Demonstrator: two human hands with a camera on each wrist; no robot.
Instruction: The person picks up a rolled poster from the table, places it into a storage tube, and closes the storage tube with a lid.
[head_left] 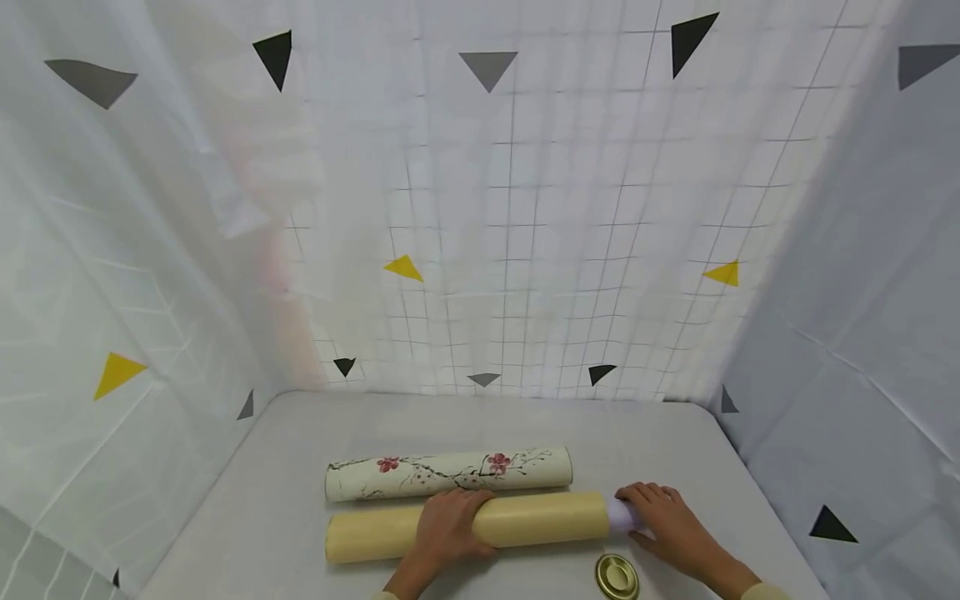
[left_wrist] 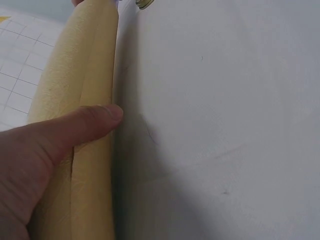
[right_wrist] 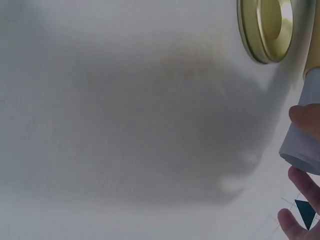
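Observation:
A long yellow tube point(head_left: 547, 518) lies sideways across the table. My left hand point(head_left: 450, 527) grips it near its middle; in the left wrist view the thumb point(left_wrist: 92, 122) lies over the tube's side. From the tube's right end sticks out a pale lavender roll point(head_left: 621, 516), seemingly paper. My right hand point(head_left: 671, 529) holds that roll, its thumb on the near side. In the right wrist view the roll point(right_wrist: 304, 142) shows a hollow outer end. How far it reaches inside the tube is hidden. A round gold lid point(head_left: 617, 577) rests on the table below the tube's right end.
Behind the yellow tube lies a cream tube point(head_left: 450, 475) printed with red blossoms and dark branches, parallel to it. The white-covered table point(head_left: 247, 500) is enclosed by white sheets point(head_left: 487, 208) at the back and both sides, marked with black, grey and yellow triangles.

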